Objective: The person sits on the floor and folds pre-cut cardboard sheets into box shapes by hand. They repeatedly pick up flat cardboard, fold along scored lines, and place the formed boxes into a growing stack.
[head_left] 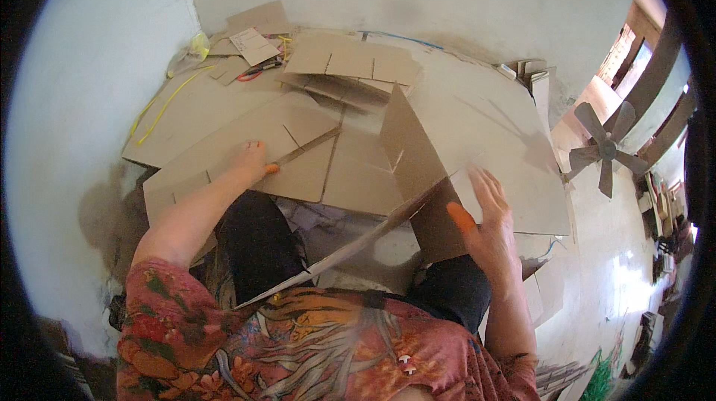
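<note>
A creased, slotted cardboard sheet (358,177) lies across the worktop before me, partly folded. My left hand (249,165) is on its left part, the thumb at the edge of a long flap (229,146) and the fingers bent on the flap. On the right a brown panel (417,146) stands up at an angle, and a long, narrow edge of cardboard (358,241) runs down towards my waist. Beside the panel is my right hand (488,219), thumb spread from its slightly blurred fingers. Nothing shows between them. Both thumbs have orange tips.
More slotted cardboard (349,57) lies at the back of the worktop (503,177). Red-handled scissors (250,74), a marked card (254,45) and a yellow strap (168,104) are at the back left. Walls bound the left and back. A fan (607,149) stands right.
</note>
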Demonstrator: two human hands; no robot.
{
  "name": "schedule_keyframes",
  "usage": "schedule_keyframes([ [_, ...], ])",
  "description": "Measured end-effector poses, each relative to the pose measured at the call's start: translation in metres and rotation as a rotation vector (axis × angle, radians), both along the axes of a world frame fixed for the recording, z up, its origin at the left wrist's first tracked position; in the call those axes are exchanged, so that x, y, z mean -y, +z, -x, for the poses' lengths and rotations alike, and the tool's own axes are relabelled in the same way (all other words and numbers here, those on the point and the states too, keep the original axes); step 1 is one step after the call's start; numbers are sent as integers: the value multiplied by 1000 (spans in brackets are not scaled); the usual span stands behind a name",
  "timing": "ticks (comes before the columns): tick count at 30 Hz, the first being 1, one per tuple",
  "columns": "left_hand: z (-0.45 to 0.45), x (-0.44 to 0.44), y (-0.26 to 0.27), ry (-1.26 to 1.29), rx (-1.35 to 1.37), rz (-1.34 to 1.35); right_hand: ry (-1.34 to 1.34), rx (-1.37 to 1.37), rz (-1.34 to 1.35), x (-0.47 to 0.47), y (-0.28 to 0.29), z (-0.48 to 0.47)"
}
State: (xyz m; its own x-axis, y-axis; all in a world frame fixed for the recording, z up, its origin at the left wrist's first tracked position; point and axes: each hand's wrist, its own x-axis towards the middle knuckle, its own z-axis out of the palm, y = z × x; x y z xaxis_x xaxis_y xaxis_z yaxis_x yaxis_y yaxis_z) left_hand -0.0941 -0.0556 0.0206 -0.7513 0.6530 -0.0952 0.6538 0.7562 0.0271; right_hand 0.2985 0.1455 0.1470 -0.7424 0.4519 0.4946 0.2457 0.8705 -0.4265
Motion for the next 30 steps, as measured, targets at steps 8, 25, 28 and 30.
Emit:
schedule_keyframes([
  [8,33,4,-19,-265,-25,-142,54,317,-133,-8,-8,38],
  [25,5,-57,101,-230,557,-354,224,-39,37,11,4,-8],
  [28,-13,-76,88,-236,692,-354,236,-88,-6,10,4,-1],
  [30,-51,-83,93,-287,855,-426,219,-54,-34,4,1,-1],
])
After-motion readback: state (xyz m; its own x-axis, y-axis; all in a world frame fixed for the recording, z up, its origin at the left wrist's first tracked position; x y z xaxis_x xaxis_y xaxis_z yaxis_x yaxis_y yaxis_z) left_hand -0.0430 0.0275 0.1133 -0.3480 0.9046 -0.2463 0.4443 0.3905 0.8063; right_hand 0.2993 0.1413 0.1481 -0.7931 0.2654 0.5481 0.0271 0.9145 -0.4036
